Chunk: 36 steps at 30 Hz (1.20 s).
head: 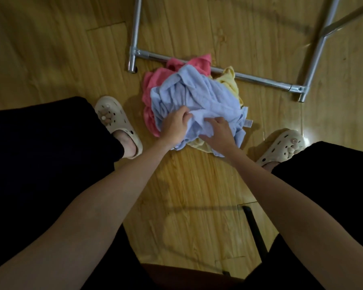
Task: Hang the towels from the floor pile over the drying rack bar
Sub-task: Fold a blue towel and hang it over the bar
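Clearly the pick-up is only beginning, and the risks lie in how tangled the pile is. On the wooden floor (197, 185), between the person's two feet and just in front of the drying rack's low base bar (249, 77), a blue towel (197, 95) lies crumpled on top of a pink towel (153, 86) and a yellow towel (231, 80). The left hand (174, 126) has its fingers curled into a fold of the blue cloth near its front edge, gripping it. The right hand (218, 130) lies on the same towel with fingers spread and only lightly bent; whether they have pinched any cloth I cannot tell. Because the left hand holds a bunched fold, not a corner, lifting would likely bring the towel up as a wad that would have to be shaken out before it drapes evenly. The yellow towel peeks out directly beneath the right hand, so a deep grab could catch it too and drag two towels up together. The pink cloth lies over the base bar and may snag there later. The hanging bar itself is out of view, so the reach to it cannot be judged.
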Available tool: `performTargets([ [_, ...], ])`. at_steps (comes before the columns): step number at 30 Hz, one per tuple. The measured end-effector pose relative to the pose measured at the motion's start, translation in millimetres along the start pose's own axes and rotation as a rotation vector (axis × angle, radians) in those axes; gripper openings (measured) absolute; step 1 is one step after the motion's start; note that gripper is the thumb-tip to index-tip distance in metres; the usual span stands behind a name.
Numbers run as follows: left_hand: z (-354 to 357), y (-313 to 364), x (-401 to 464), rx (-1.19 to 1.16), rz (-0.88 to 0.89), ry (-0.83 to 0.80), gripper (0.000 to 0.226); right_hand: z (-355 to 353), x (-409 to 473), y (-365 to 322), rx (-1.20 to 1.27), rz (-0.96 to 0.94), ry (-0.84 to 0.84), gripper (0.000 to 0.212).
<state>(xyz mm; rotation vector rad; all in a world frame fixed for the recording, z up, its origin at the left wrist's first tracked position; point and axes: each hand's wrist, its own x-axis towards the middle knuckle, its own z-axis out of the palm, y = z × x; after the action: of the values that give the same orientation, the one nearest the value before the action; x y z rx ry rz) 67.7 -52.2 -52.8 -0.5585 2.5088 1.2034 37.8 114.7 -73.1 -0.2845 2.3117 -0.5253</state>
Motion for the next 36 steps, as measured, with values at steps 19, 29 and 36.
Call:
performTargets([
  [19, -127, 178, -142, -0.52, -0.044, 0.016, 0.013, -108, -159, -53, 0.427, -0.119, 0.336, 0.017],
  [29, -186, 276, -203, -0.638, 0.087, 0.062, 0.017, -147, -254, -102, 0.467, -0.399, 0.689, 0.022],
  [36, -215, 320, -229, -0.882, 0.077, 0.111, 0.024, -138, -286, -113, 0.308, -0.563, 0.55, 0.035],
])
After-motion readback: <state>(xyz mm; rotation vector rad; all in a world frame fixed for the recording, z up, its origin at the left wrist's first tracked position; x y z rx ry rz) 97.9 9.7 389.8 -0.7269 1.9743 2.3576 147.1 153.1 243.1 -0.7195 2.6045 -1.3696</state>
